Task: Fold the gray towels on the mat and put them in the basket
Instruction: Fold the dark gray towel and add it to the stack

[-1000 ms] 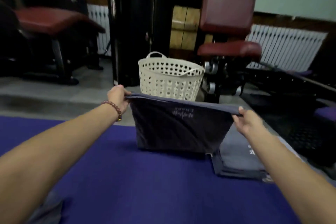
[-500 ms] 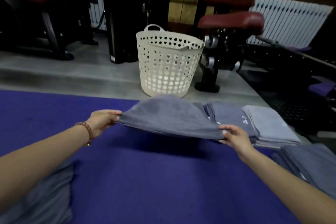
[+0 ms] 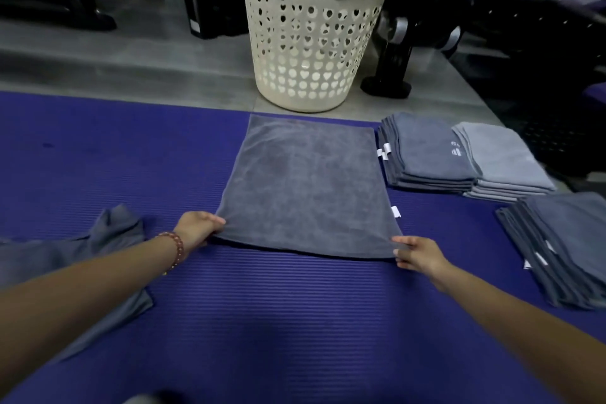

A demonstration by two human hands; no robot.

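On the purple mat point(image 3: 295, 321), whose foam surface has fine ribs running across, one gray towel point(image 3: 308, 187) lies flat as a rectangle; its cloth looks soft and a little mottled, and a small white tag point(image 3: 395, 211) sticks out from its right edge. At the near left corner the left hand point(image 3: 196, 228) pinches the hem, thumb on top and fingers curled under; a bracelet point(image 3: 175, 246) of round reddish beads sits on that wrist. At the near right corner the right hand point(image 3: 418, 254) grips the cloth in the same way, with the fingertips bent onto the edge. Just behind the mat, on the gray floor point(image 3: 131, 69), stands the basket point(image 3: 311, 43); it is cream plastic, round, with heart-shaped holes in its wall and two handles on the rim. To the right lie three folded piles: a dark gray stack point(image 3: 426, 154) with white tags at its side and a small white print on top, too small to read; a lighter gray stack point(image 3: 505, 161) touching it; a third stack point(image 3: 570, 239) nearer. At the left a crumpled towel point(image 3: 108, 233) lies partly under the left forearm.
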